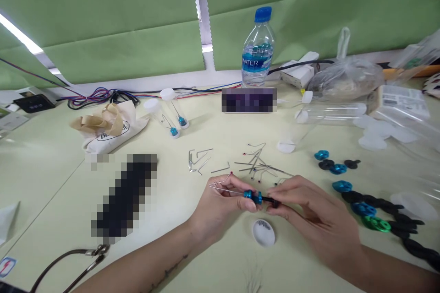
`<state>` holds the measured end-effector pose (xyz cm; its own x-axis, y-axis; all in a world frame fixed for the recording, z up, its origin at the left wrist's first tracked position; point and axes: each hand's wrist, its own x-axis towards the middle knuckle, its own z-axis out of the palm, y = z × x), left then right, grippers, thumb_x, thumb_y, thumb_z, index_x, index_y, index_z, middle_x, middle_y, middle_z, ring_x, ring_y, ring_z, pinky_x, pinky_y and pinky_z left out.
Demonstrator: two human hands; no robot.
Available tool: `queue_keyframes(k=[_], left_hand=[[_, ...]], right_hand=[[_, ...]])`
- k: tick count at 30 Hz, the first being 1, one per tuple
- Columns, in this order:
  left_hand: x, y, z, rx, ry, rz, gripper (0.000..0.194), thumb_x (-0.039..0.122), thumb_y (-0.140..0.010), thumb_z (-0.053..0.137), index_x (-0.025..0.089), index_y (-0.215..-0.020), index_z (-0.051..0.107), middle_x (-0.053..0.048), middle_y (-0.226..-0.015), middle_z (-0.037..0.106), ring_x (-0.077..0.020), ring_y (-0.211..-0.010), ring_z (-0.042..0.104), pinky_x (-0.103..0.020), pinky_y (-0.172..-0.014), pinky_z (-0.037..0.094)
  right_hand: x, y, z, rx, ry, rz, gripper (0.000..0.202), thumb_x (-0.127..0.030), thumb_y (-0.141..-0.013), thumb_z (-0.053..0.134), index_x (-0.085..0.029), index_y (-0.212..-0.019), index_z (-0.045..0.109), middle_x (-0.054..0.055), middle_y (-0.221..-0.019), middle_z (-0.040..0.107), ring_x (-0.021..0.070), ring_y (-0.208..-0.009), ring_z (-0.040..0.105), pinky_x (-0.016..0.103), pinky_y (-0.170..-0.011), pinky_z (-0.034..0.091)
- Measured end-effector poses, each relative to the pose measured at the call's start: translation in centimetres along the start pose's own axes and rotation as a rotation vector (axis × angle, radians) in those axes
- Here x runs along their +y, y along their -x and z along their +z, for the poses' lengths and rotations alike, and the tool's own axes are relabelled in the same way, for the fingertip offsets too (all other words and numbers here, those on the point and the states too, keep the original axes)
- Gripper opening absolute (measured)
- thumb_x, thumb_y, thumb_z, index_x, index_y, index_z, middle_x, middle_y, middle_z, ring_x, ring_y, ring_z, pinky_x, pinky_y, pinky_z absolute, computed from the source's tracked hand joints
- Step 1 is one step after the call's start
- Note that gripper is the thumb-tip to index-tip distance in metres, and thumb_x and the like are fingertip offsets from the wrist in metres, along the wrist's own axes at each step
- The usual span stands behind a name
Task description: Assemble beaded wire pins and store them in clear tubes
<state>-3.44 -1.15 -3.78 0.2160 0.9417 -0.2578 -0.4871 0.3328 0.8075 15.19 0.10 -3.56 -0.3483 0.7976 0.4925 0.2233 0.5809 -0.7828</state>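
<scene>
Between thumb and fingers, my left hand (220,206) holds a small blue metal part (253,197). A thin bent wire (223,187) with a small red tip extends from that part toward the upper left. My right hand (316,219) pinches a black piece (271,200) joined to the right end of the blue part. Just below the hands lies a small white round lid (263,232) with tiny dark bits in it. Loose bent wires and rods (256,165) lie behind the hands.
Blue, black and green parts (376,223) lie along the right. Two clear tubes (173,116), a cloth pouch (120,128) and a water bottle (257,55) stand or lie farther back. Short hex keys (197,160) are left of the rods. Plastic packaging (398,105) fills the back right.
</scene>
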Motion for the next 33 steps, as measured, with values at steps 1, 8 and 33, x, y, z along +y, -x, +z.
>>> queue_keyframes(k=[1,8,33], left_hand=[[-0.04,0.0,-0.04,-0.002,-0.003,-0.002,0.018,0.004,-0.06,0.078,0.014,-0.071,0.068,-0.004,-0.07,0.071,-0.0166,-0.068,0.065,-0.033,-0.072,0.048],[-0.07,-0.01,-0.16,-0.02,-0.013,0.025,0.02,0.001,-0.06,0.077,0.014,-0.072,0.069,-0.004,-0.071,0.073,-0.0167,-0.068,0.066,-0.033,-0.071,0.05],[-0.05,0.4,-0.11,-0.072,-0.078,0.128,0.021,0.002,-0.061,0.078,0.016,-0.075,0.071,0.0,-0.073,0.073,-0.0149,-0.07,0.069,-0.028,-0.072,0.055]], right_hand=[[-0.03,-0.01,-0.01,0.0,0.006,-0.005,0.024,-0.011,-0.079,0.065,-0.031,-0.093,0.066,0.001,-0.084,0.066,0.017,-0.073,0.063,0.027,-0.055,0.052],[-0.13,0.1,-0.01,0.002,0.0,0.015,0.024,-0.011,-0.078,0.067,-0.03,-0.093,0.067,0.0,-0.083,0.066,0.0153,-0.069,0.063,0.025,-0.053,0.051],[0.09,-0.07,-0.25,-0.045,-0.215,0.226,0.013,-0.022,-0.074,0.073,-0.029,-0.086,0.073,0.0,-0.073,0.069,0.0183,-0.069,0.063,0.03,-0.06,0.049]])
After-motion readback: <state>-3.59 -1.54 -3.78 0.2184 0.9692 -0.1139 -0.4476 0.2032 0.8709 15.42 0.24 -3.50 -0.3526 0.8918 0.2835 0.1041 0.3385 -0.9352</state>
